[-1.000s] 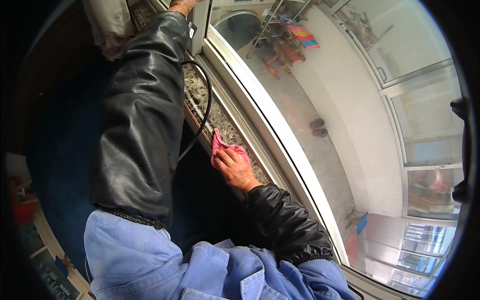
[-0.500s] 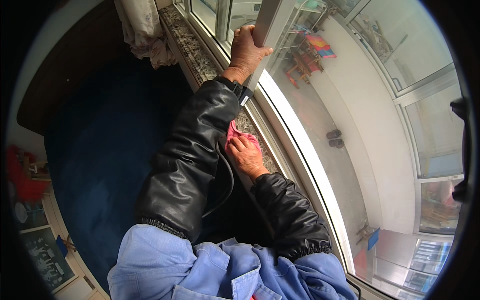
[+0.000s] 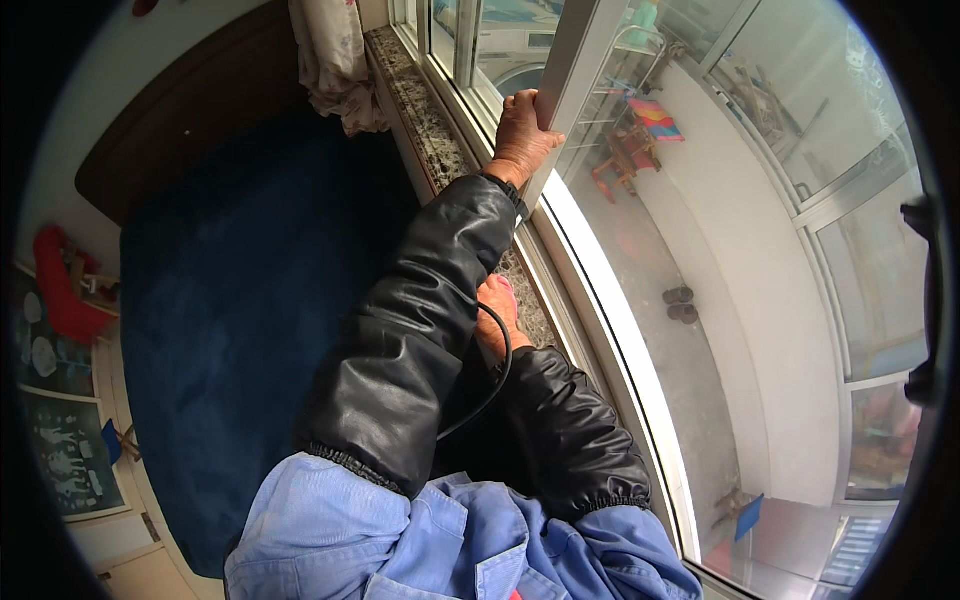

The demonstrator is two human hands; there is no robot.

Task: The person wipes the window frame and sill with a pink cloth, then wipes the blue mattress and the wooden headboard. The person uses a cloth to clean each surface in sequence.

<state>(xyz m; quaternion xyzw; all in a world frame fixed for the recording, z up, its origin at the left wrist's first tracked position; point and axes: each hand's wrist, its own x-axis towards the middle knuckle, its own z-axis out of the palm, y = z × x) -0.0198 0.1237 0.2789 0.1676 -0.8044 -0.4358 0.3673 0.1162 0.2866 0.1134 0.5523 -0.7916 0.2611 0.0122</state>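
My left hand is wrapped round the upright edge of the white window sash, thumb on the glass side. Below it, my right hand is down at the speckled stone sill. Only a strip of pink cloth shows beside that hand. My left sleeve covers most of the right hand's fingers and the rest of the cloth. A dark cable loops from the left sleeve across the right wrist.
A dark blue bed lies left of the sill, and a patterned curtain hangs at its far end. Beyond the glass are a metal rack, a folding chair with a striped cloth and dark slippers.
The whole view has shifted slightly. My right hand has slid farther along the sill with the pink cloth, partly under my left forearm. My left hand keeps its grip on the sash.
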